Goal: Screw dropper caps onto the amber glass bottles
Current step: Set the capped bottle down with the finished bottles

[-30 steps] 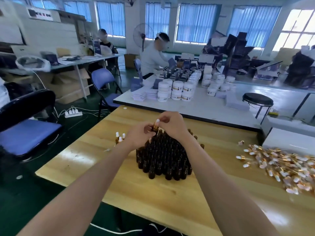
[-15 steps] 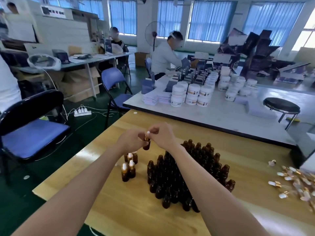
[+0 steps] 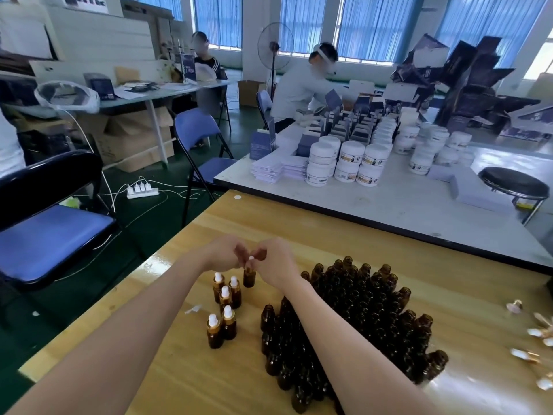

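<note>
My left hand (image 3: 223,254) and my right hand (image 3: 275,262) meet above the wooden table (image 3: 449,295). Between them is one amber bottle (image 3: 249,277), upright just above the tabletop. My left fingers pinch it near the neck. My right fingertips pinch its dropper cap (image 3: 251,258), whose white bulb shows between the hands. Several capped bottles (image 3: 225,298) stand just below and left of the held one. A dense cluster of uncapped amber bottles (image 3: 353,319) stands to the right, partly hidden by my right forearm.
Loose dropper caps (image 3: 538,333) lie at the table's right edge. A white table (image 3: 389,202) with white jars (image 3: 350,163) stands behind, with a person working at it. A blue folding chair (image 3: 45,232) stands left of the table.
Both hands carried the bottle left, from over the uncapped cluster down to the group of capped bottles. The view also swung left, so the loose caps slid to the right edge.
</note>
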